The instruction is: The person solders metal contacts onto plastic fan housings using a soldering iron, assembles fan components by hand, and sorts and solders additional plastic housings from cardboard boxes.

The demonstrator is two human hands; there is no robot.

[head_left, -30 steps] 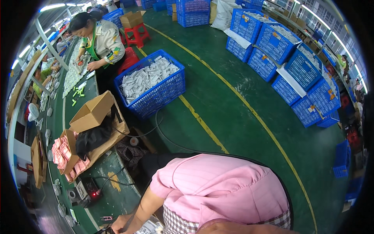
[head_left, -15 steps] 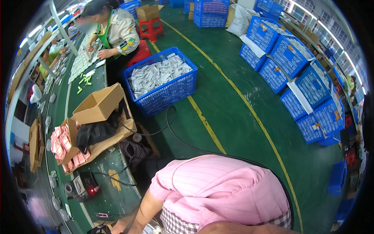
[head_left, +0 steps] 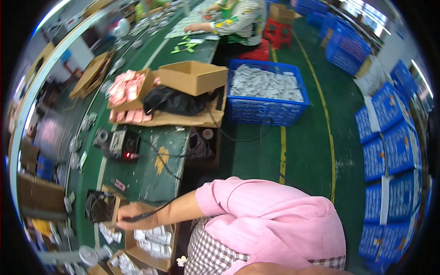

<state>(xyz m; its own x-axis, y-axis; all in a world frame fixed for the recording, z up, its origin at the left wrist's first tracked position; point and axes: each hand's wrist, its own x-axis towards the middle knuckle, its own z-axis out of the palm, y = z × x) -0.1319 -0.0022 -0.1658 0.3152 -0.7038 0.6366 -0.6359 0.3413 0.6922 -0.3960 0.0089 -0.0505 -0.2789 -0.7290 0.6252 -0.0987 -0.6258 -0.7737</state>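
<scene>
Black tool [head_left: 137,218] in hand [head_left: 133,215], tip hidden

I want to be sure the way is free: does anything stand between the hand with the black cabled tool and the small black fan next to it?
Nothing visible does. The right hand, closed on the black cabled tool, is directly beside the fan, with no object between them.

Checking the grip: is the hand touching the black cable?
Touching. The head view shows the hand closed around the black cable, which runs out from its fingers.
</scene>
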